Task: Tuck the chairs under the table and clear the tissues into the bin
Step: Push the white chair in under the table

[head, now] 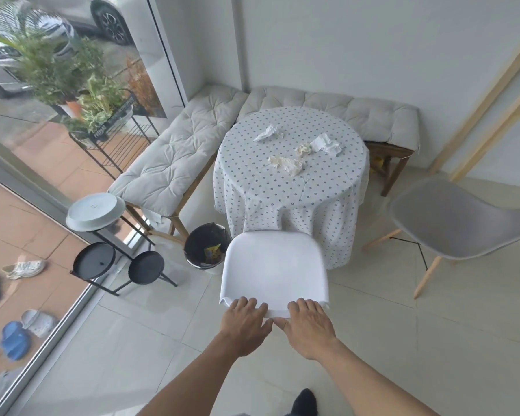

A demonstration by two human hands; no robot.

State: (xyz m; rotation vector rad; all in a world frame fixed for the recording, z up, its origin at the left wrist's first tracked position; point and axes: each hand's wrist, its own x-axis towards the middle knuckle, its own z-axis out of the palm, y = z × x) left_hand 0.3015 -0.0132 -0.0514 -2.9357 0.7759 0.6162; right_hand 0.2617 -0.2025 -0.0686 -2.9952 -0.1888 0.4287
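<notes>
A white chair [275, 265] stands in front of the round table [291, 187], its seat front touching the dotted tablecloth. My left hand [246, 322] and my right hand [308, 325] both rest over the top edge of its backrest, fingers curled on it. Several crumpled tissues lie on the table: one at the back left [267, 133], one at the right [326, 145], a small ball [303, 149] and one in the middle [287, 164]. A grey chair [460, 217] stands apart at the right, turned away from the table. A black-lined bin [206, 246] sits on the floor left of the white chair.
Cushioned benches [174, 157] run along the window and the back wall. Small black stands [146, 267] and a white dish on a stand [95, 210] are left of the bin. A plant rack [108, 127] is by the glass. A wooden frame [487, 109] leans at the right wall.
</notes>
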